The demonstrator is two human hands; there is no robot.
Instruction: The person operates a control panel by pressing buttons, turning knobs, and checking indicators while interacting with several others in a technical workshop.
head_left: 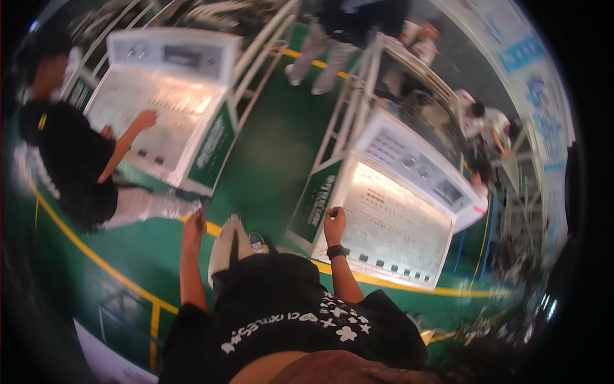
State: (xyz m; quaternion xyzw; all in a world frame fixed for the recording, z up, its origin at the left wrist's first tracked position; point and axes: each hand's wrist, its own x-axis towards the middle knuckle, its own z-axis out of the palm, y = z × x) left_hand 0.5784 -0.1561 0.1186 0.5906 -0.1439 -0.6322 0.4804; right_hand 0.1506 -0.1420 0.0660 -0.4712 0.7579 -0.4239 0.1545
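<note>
Two, bare: left hand, above green floor; right hand, at left edge of sloped white console panel. Fingers curled; whether fully closed or gripping, indeterminable.

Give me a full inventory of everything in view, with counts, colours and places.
Left console: one, white with green side, upper left
Right console: one, white with green side, right of centre
Metal frames: several, whitish, behind the consoles
Floor: one, green, throughout
Floor lines: several, yellow, around the consoles
Printed wall panel: one, white and blue, far right
Co-worker: one, black top, at left console
Standing person: one, dark top, top centre
Other people: at least three, whitish tops, upper right
Wristband or watch: one, black, right wrist
Own shirt: one, black with white print, bottom centre
Left hand: one, bare, left of centre
Right hand: one, bare, by right console's left edge
</note>
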